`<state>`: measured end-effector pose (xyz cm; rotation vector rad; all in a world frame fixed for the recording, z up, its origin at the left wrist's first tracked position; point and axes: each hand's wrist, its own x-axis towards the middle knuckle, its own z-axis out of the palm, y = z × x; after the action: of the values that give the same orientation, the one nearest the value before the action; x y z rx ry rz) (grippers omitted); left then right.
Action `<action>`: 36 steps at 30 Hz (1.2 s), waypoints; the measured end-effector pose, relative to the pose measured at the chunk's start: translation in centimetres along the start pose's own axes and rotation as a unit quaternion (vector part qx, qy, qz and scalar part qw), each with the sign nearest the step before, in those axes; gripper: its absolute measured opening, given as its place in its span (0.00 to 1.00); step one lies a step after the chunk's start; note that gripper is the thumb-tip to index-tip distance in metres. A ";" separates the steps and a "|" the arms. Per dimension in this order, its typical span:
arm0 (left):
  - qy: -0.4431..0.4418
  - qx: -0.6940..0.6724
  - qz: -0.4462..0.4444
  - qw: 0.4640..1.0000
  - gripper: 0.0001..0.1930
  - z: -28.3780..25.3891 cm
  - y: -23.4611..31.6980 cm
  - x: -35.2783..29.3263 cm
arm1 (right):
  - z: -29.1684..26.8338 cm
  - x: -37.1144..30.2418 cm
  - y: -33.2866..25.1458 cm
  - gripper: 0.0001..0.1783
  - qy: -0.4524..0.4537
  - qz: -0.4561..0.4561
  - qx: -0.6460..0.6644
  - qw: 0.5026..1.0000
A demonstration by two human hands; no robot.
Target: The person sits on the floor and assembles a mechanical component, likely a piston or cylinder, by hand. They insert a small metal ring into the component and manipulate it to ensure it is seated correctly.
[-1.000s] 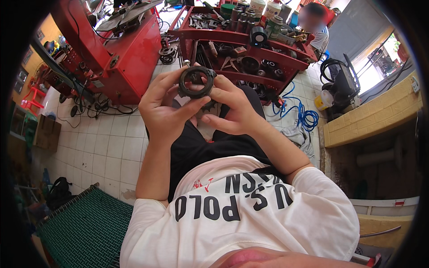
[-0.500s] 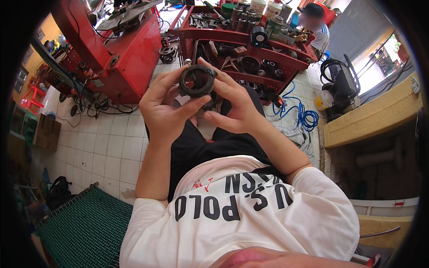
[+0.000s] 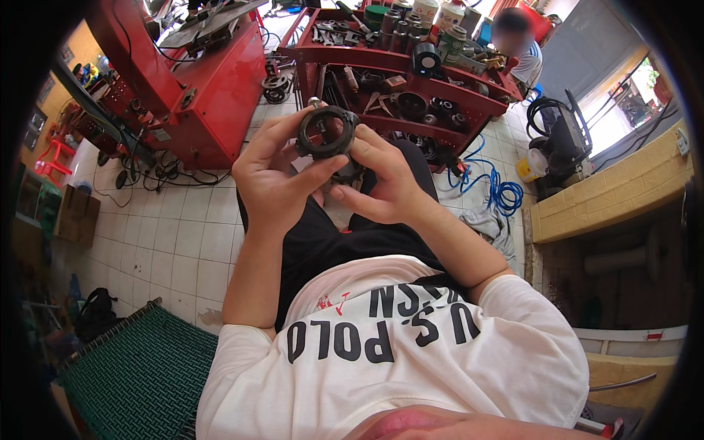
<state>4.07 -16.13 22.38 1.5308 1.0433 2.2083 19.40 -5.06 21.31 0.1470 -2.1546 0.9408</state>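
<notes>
Ring-shaped housing (image 3: 315, 151), clamped in left fingers (image 3: 323, 173), right fingers (image 3: 374, 152) parted at its four o'clock, could slip if grip loosens.

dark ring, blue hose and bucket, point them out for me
Dark ring (image 3: 320, 152): head view, lower part of its rim.
Blue hose (image 3: 501, 196): head view, on its coil.
Bucket (image 3: 532, 165): head view, middle of its side.

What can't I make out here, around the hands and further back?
All in the head view:
Dark ring: its far side, turned away from the camera.
Left hand: some fingertips, hidden behind the ring.
Red cart: much of what it holds, too small to name.
Background person: face, blurred.
Green woven seat: one end, cut off by the lower edge.
</notes>
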 end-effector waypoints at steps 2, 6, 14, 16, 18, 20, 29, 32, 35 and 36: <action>-0.003 0.001 0.000 1.000 0.30 -0.1 -0.1 -0.1 | 0.1 0.0 -0.1 0.39 0.004 -0.002 -0.002 1.000; 0.000 0.001 -0.015 1.000 0.31 -0.2 0.0 -0.2 | -0.3 -0.1 0.8 0.32 0.040 -0.064 -0.006 0.997; 0.025 -0.134 -0.206 0.969 0.25 0.0 0.4 0.5 | -1.5 0.2 1.1 0.19 0.185 -0.010 0.105 0.977; -0.001 -0.191 -0.282 0.940 0.24 -1.0 -0.7 0.5 | -1.8 0.7 0.3 0.23 0.168 0.022 0.068 0.983; -0.020 -0.205 -0.324 0.923 0.24 -1.0 -0.9 0.4 | -2.0 1.1 -0.4 0.27 0.155 0.052 0.014 0.986; -0.031 -0.175 -0.335 0.925 0.23 -0.4 -0.3 0.2 | -2.7 1.4 -0.9 0.26 0.089 0.052 -0.069 0.992; -0.061 -0.069 -0.281 0.955 0.23 0.5 0.0 -0.1 | -3.2 1.0 -0.5 0.23 0.053 -0.031 -0.188 0.980; -0.069 -0.077 -0.285 0.953 0.22 0.6 0.2 -0.1 | -3.2 1.0 -0.8 0.22 0.055 -0.028 -0.174 0.983; -0.077 -0.062 -0.312 0.945 0.25 0.3 0.1 -0.1 | -3.0 1.2 -0.8 0.21 0.062 -0.034 -0.174 0.982; -0.078 -0.059 -0.314 0.944 0.25 0.4 0.2 0.0 | -3.1 1.2 -0.9 0.20 0.060 -0.036 -0.174 0.982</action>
<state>4.42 -16.10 22.55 1.0930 1.1266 1.6464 20.77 -3.37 24.03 -0.0041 -2.1487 0.5056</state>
